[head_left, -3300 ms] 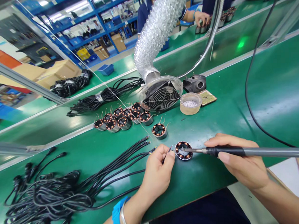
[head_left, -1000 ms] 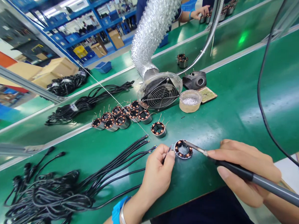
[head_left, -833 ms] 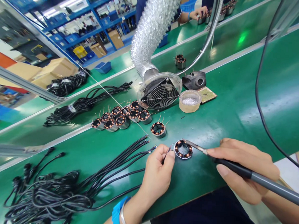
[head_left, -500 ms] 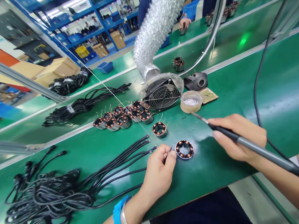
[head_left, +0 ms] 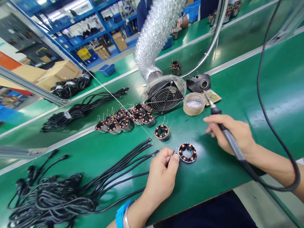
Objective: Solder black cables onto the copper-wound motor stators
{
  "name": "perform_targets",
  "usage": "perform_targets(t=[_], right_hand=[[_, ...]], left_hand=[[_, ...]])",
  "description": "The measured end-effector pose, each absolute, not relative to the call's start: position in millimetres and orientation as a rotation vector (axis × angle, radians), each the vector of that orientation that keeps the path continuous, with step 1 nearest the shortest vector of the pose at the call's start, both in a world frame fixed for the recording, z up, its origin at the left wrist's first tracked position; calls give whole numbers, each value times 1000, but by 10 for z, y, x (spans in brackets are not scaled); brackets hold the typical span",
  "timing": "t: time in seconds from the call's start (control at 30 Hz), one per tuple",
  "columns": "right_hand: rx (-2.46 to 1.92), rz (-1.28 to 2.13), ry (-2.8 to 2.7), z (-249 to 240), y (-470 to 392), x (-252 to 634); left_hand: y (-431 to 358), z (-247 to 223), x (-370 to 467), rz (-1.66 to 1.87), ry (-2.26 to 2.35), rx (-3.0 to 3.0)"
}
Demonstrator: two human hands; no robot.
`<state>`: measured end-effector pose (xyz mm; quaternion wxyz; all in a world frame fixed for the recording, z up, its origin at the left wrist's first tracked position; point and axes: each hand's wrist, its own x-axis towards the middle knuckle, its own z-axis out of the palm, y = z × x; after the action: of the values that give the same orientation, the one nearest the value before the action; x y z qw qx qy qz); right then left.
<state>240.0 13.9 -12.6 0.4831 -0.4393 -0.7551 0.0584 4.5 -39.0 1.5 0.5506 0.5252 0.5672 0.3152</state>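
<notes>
A yellow bin (head_left: pixel 83 54) sits low in the blue shelving rack (head_left: pixel 98 15); on the far green bench (head_left: pixel 125 64), a blue plastic bin (head_left: pixel 107 70) stands right of a cardboard box (head_left: pixel 62 71).

The round, silver-edged metal stator (head_left: pixel 193 153) alternates copper and black; the slim, metal-tipped soldering iron (head_left: pixel 231 143) is black and grey; the flat counter (head_left: pixel 241 87), green.

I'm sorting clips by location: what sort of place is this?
Probably a factory workshop: grouped copper-wound rings, a pen-like tool in the right hand, and blue storage shelves beyond.

Soldering iron (head_left: pixel 231 143) in right fingers (head_left: pixel 218 118), copper-wound ring (head_left: pixel 194 152), black cables (head_left: pixel 61 199)
</notes>
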Motion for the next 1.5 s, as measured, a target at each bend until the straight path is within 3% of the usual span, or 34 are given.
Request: perform_targets(t=[0.3, 1.03, 1.5], right_hand=[[-514, 319, -2103, -2, 72, 1837], [-487, 565, -1999, -140, 78, 1843], [-538, 567, -1988, -160, 50, 1809]], left_hand=[[-354, 25, 37, 822, 1245, 1136], [-226, 52, -145, 722, 1308, 1010], [-265, 81, -129, 717, 1348, 1390]])
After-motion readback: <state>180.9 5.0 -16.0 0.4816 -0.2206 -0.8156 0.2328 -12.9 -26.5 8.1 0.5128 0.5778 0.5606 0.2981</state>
